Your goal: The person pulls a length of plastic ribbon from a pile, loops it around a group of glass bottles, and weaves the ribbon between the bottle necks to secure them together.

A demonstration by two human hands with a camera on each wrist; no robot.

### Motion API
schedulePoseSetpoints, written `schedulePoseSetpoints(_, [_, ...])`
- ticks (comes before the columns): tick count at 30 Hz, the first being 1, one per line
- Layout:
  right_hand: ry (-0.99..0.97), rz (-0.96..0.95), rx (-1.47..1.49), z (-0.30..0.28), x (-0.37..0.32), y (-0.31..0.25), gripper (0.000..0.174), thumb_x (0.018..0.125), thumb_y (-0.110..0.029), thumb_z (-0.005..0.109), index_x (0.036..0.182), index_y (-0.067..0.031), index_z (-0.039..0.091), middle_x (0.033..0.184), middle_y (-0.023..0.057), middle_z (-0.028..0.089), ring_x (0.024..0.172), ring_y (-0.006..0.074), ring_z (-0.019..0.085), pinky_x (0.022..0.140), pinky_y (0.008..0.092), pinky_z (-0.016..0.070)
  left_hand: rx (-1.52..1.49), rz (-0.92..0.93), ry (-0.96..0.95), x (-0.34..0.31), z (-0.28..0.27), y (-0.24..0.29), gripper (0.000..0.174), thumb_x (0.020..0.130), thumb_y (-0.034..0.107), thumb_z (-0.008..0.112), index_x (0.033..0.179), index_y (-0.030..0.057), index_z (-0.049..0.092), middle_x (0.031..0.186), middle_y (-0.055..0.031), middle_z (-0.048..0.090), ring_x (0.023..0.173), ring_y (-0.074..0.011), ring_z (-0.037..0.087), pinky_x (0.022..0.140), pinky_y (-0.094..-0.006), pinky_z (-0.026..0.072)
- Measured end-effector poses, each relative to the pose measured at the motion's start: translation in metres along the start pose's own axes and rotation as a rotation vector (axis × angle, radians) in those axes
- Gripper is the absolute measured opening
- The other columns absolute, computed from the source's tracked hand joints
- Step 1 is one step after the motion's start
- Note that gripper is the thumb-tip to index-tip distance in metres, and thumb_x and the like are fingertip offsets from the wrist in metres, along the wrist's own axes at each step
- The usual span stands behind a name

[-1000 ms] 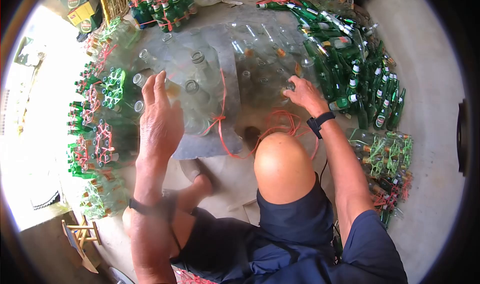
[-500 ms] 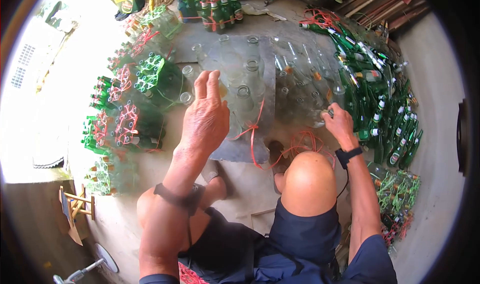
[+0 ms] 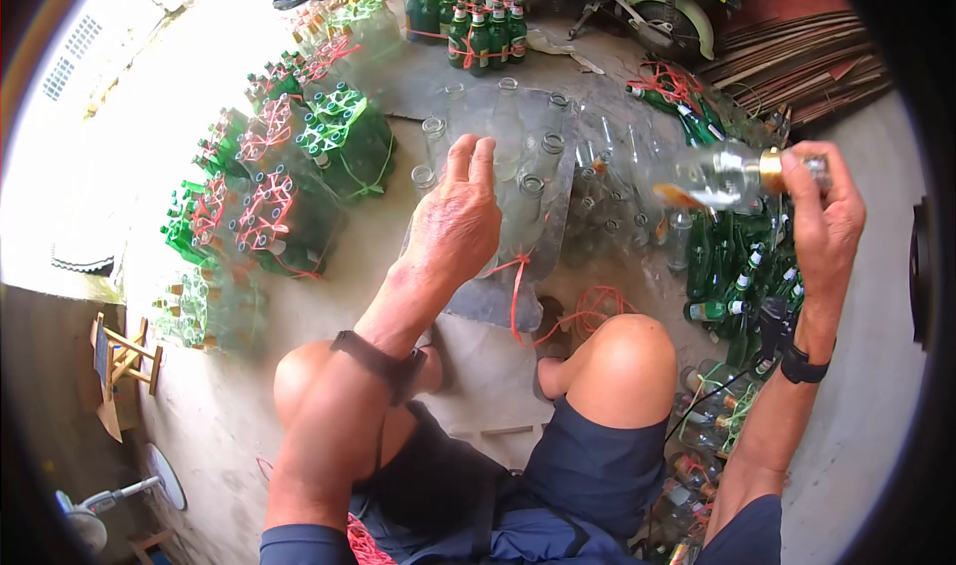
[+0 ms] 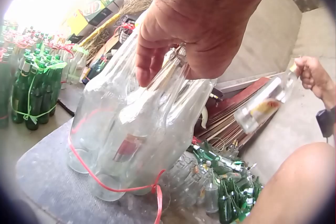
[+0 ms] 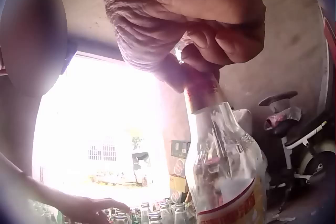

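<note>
Clear bottle (image 3: 712, 177), one, held tilted.
Right hand (image 3: 829, 202) gripped its neck, fingers curled; left hand (image 3: 456, 219) had fingers closed round a tied bottle (image 4: 128, 140).

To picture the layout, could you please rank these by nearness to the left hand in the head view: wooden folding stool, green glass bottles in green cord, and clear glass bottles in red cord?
1. Clear glass bottles in red cord, beneath the left hand.
2. Green glass bottles in green cord, leftward.
3. Wooden folding stool, far left.
</note>
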State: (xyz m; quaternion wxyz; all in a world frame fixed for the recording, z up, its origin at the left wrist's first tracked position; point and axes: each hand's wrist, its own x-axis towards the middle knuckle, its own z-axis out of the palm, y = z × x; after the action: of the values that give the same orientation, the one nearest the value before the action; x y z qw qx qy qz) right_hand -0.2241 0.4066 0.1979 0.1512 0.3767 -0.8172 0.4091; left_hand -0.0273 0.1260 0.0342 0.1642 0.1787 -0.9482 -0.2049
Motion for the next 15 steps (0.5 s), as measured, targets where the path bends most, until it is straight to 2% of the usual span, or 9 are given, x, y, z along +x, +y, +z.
schedulePoseSetpoints(4, [0.063, -0.118, 0.130, 0.016, 0.030, -0.037, 0.018, 0.099, -0.019, 0.070, 0.100, -0.0002, 0.069, 0.081, -0.0055, 0.062, 0.070, 0.0016, 0.047, 0.062, 0.0194, 0.0375, 0.021, 0.018, 0.020, -0.001, 0.002, -0.001, 0.061, 0.092, 0.003, 0.057, 0.148, -0.0048, 0.034, 0.148, -0.0306, 0.038, 0.108, -0.0503, 0.064, 0.089, -0.0516, 0.0575])
schedulePoseSetpoints(7, [0.022, -0.105, 0.233, 0.046, 0.047, -0.058, 0.020, 0.098, -0.020, 0.072, 0.097, -0.0003, 0.070, 0.078, -0.0056, 0.064, 0.068, 0.0008, 0.050, 0.060, 0.0193, 0.0391, 0.017, 0.018, 0.029, 0.000, 0.003, -0.001, 0.061, 0.092, 0.004, 0.057, 0.148, -0.0050, 0.034, 0.148, -0.0302, 0.039, 0.108, -0.0499, 0.064, 0.088, -0.0517, 0.0574])
schedulePoseSetpoints(9, [-0.031, -0.169, 0.303, 0.073, 0.061, -0.059, 0.024, 0.095, -0.024, 0.074, 0.095, -0.0001, 0.071, 0.078, 0.0024, 0.072, 0.065, 0.0083, 0.063, 0.061, 0.0251, 0.0472, 0.019, 0.023, 0.039, -0.001, 0.003, -0.002, 0.061, 0.092, 0.003, 0.057, 0.148, -0.0051, 0.034, 0.148, -0.0299, 0.039, 0.110, -0.0498, 0.063, 0.089, -0.0519, 0.0571])
schedulePoseSetpoints(10, [-0.078, -0.169, 0.224, 0.081, 0.063, -0.061, 0.021, 0.100, -0.022, 0.070, 0.101, -0.0015, 0.070, 0.081, -0.0059, 0.065, 0.068, -0.0008, 0.048, 0.060, 0.0187, 0.0376, 0.012, 0.021, 0.039, -0.001, 0.003, -0.002, 0.062, 0.091, 0.003, 0.057, 0.148, -0.0051, 0.034, 0.148, -0.0298, 0.039, 0.111, -0.0498, 0.063, 0.089, -0.0521, 0.0568])
schedulePoseSetpoints(11, [-0.137, -0.126, 0.285, 0.092, 0.068, -0.061, 0.021, 0.099, -0.022, 0.071, 0.099, -0.0013, 0.070, 0.080, -0.0031, 0.067, 0.069, 0.0002, 0.052, 0.061, 0.0198, 0.0418, 0.004, 0.021, 0.039, -0.001, 0.004, -0.001, 0.062, 0.091, 0.003, 0.057, 0.148, -0.0051, 0.034, 0.148, -0.0297, 0.039, 0.112, -0.0499, 0.062, 0.089, -0.0522, 0.0565])
schedulePoseSetpoints(13, [-0.144, -0.193, 0.219, 0.113, 0.070, -0.070, 0.020, 0.098, -0.021, 0.072, 0.095, -0.0011, 0.069, 0.080, -0.0007, 0.069, 0.071, 0.0013, 0.058, 0.063, 0.0208, 0.0470, 0.001, 0.002, 0.021, 0.000, 0.002, 0.001, 0.062, 0.091, 0.003, 0.057, 0.148, -0.0052, 0.034, 0.148, -0.0298, 0.039, 0.114, -0.0499, 0.061, 0.090, -0.0524, 0.0563])
schedulePoseSetpoints(15, [-0.179, -0.227, 0.258, 0.136, 0.074, -0.064, 0.021, 0.097, -0.021, 0.073, 0.094, -0.0008, 0.068, 0.079, 0.0003, 0.071, 0.070, 0.0023, 0.060, 0.063, 0.0219, 0.0485, -0.003, -0.016, 0.001, 0.000, 0.001, 0.002, 0.062, 0.091, 0.002, 0.057, 0.148, -0.0052, 0.033, 0.148, -0.0300, 0.039, 0.115, -0.0499, 0.061, 0.091, -0.0526, 0.0560])
